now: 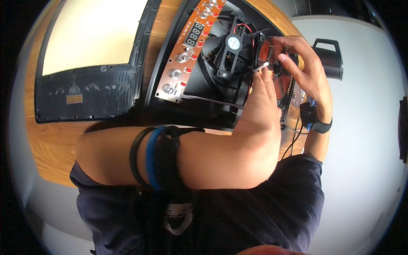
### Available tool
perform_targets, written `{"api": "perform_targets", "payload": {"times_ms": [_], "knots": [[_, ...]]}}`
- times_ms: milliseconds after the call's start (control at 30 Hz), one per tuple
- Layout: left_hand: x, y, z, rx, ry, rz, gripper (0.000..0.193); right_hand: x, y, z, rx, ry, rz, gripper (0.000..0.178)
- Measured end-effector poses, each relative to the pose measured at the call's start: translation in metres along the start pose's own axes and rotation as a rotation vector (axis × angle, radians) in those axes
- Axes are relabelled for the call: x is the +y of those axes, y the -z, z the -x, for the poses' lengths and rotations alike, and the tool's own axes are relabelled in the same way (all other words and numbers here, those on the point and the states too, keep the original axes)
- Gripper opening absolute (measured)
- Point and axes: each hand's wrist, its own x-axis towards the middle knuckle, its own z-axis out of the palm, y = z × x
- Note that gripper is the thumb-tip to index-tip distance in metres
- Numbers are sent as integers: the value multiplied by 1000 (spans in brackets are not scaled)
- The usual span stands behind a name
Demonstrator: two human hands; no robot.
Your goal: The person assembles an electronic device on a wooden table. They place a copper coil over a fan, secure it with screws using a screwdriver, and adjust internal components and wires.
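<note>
An opened induction cooker base [199, 117] holds a black fan [233, 43] and a round copper coil [285, 83]. My left hand [259, 104] reaches across from the left, its fingers pressed together at the near side of the coil. Their tips close on a small white piece [261, 67]; the exact hold is partly hidden. Around the coil's far right side curves my right hand [309, 72], thumb over the coil and index finger along its upper edge. The remaining fingers of that hand are mostly hidden.
Left of the fan runs an orange circuit board [182, 57] with a display and buttons. A black-framed panel [57, 100] lies farther left on the wooden table [51, 146]. Beyond my right hand stands a black jug [329, 61]. A black cable [296, 138] hangs near my right wrist.
</note>
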Motion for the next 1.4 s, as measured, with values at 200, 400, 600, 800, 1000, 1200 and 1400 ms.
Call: {"api": "perform_targets", "payload": {"times_ms": [200,400,600,800,1000,1200,1400], "knots": [[-12,-11,-13,-20,-17,38,83,-4,-7,45,-96,-81,-49,70],[-31,-29,-5,183,-71,143,74,13,-26,62,-29,5,-62,87],[-53,-24,-7,180,-189,227,60,17,-31,69,30,64,-19,91],[-68,-16,-10,173,-142,350,53,44,-17,83,-64,153,-153,108],[-62,-2,-11,145,-88,295,53,50,-28,92,-12,175,-210,122],[-54,5,-16,105,-64,290,55,64,-33,100,-14,231,-211,102],[-45,7,-13,142,-78,224,58,89,-3,130,128,62,-26,66]]}}
